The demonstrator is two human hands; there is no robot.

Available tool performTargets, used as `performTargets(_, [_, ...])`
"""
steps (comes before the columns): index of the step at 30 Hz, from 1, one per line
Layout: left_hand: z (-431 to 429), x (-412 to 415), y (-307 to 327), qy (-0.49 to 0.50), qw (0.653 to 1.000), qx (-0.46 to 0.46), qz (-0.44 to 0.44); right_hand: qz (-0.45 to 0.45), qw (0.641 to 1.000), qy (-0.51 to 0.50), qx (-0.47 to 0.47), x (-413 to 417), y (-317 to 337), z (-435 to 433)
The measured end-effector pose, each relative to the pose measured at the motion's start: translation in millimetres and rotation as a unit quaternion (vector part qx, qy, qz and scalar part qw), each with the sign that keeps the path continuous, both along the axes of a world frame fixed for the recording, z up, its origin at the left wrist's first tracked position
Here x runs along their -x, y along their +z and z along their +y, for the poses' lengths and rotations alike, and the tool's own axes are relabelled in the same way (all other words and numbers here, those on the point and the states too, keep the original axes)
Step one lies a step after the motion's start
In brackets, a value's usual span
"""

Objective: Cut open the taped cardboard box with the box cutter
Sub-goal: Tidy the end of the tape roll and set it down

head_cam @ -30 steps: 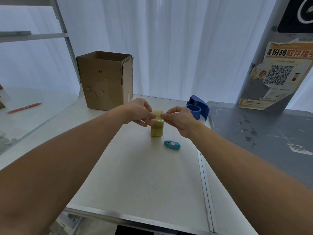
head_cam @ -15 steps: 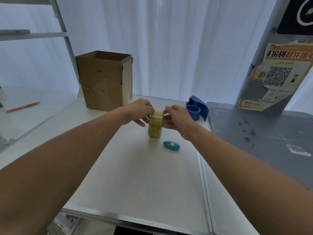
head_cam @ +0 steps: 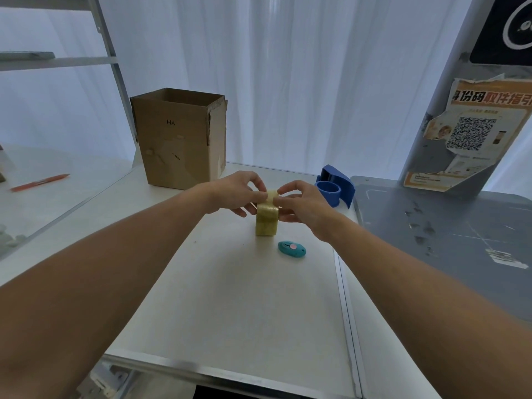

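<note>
Right hand (head_cam: 302,204) edged onto taped box (head_cam: 267,224) — left hand (head_cam: 234,192) pinching.

A parcel pick-up or packing station: a white counter (head_cam: 230,298) with an open cardboard box (head_cam: 178,139), blue tape dispenser (head_cam: 335,188), and QR-code poster (head_cam: 472,133).

Backdrop: white sheer curtains (head_cam: 288,82) hang in folds across the whole far side, and daylight comes through them soft and even. The white tabletop (head_cam: 230,306) has a metal strip along its near edge and a metal seam down its right side; a scuffed grey surface (head_cam: 449,272) adjoins it on the right, and from there rises a slanted grey post (head_cam: 426,156) bearing a peeling orange-and-white poster (head_cam: 472,133) with a QR code, below a dark sign (head_cam: 509,30) with a white ring. Left: a pale metal shelf frame (head_cam: 110,57) with an upright and crossbars, and below it a glossy white surface (head_cam: 72,168).
</note>
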State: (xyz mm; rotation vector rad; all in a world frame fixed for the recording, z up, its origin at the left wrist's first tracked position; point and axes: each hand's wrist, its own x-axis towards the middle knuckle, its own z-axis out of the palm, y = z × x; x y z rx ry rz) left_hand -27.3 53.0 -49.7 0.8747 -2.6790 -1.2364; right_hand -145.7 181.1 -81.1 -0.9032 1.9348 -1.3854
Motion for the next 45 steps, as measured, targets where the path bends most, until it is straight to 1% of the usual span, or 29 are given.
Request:
performTargets(8, [-1, -2, -3, 0.009, 1.000, 0.018, 0.020, 0.019, 0.999, -0.026, -0.007, -1, 0, -4])
performTargets(12, [2, 2, -4, 0.018, 0.999, 0.036, 0.028, -0.001, 0.999, -0.044, -0.012, -2, 0, -6])
performTargets(16, [3, 1, 1, 0.021, 1.000, 0.011, 0.020, -0.036, 0.998, -0.045, 0.004, -1, 1, -2])
performTargets(18, [1, 0, 2, 0.021, 1.000, -0.008, 0.015, -0.053, 0.998, -0.021, 0.005, 0, 2, -1])
performTargets(22, [-1, -1, 0, -0.023, 0.998, -0.044, -0.026, 0.020, 0.998, 0.027, -0.044, -6, 4, -5])
performTargets(25, [-1, -1, -7, -0.029, 0.998, 0.002, -0.051, 0.063, 0.996, 0.021, -0.058, -10, 5, -8])
performTargets(28, [-5, 0, -9, 0.005, 0.999, 0.041, -0.026, 0.114, 0.992, 0.001, -0.063, -9, 5, -8])
performTargets(32, [-10, -2, -5, 0.043, 0.997, 0.047, 0.031, 0.147, 0.986, -0.022, -0.072, 0, 2, -6])
performTargets(35, [-13, -5, -5, 0.052, 0.994, 0.070, 0.061, 0.139, 0.986, -0.021, -0.085, 4, -3, -4])
performTargets(38, [-16, -6, -7, 0.047, 0.994, 0.074, 0.066, 0.127, 0.986, -0.016, -0.108, 7, -7, -4])
performTargets(45, [-12, -8, -9, 0.038, 0.993, 0.087, 0.073, 0.103, 0.982, 0.045, -0.150, -1, -5, -7])
